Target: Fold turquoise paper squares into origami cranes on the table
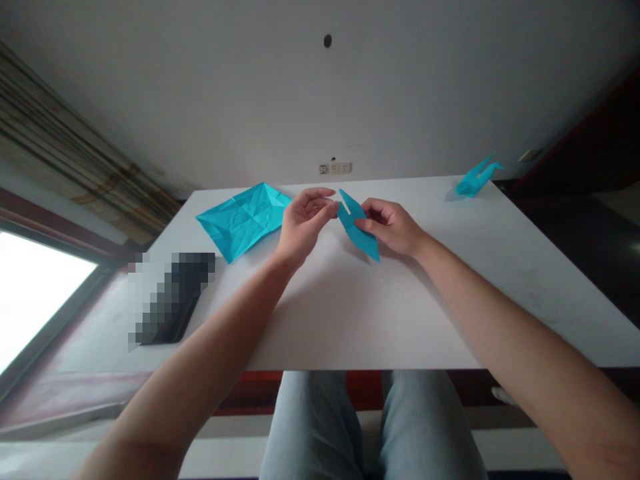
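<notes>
Here we go at the white table [350,313]: the right hand [390,227] is pinching a narrow folded piece of blue paper [361,235], and the left hand [305,223] is right beside it, fingertips [320,194] curled near the paper's edge. To the left, a creased blue sheet [243,220] lies flat on the tabletop. Far right, a folded blue paper figure [475,180] sits near the back corner, and near the left edge there's a pixelated object [170,297], too blurred to tell.
</notes>
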The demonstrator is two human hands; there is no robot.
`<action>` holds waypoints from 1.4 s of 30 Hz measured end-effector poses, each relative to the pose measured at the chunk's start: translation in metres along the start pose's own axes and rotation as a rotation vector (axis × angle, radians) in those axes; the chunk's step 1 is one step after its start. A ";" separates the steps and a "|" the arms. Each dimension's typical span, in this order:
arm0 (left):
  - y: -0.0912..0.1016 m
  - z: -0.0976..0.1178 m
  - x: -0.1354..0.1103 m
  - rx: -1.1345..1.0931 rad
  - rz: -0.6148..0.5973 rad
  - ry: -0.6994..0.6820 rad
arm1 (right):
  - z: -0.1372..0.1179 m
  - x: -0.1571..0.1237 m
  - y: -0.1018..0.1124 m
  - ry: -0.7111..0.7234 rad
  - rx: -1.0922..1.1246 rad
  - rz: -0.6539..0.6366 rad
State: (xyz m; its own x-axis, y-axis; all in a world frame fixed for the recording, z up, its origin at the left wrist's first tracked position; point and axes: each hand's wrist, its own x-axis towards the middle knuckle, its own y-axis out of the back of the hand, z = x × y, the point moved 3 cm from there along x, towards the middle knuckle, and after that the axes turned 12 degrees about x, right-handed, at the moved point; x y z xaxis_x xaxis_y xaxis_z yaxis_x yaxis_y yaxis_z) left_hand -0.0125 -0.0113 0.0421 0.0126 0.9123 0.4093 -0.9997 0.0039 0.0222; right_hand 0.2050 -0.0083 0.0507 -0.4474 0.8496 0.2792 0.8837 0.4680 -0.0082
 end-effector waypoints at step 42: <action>0.006 -0.007 -0.008 0.853 -0.115 -0.058 | -0.035 -0.024 0.167 -0.246 -0.568 0.717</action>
State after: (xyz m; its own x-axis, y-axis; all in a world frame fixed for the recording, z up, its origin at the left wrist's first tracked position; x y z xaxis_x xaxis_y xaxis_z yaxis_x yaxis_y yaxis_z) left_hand -0.0186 -0.0157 0.0324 0.1371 0.9026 0.4081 -0.6364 -0.2354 0.7345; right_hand 0.3683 0.0409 0.0761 0.2691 0.9466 0.1778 0.8649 -0.3187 0.3878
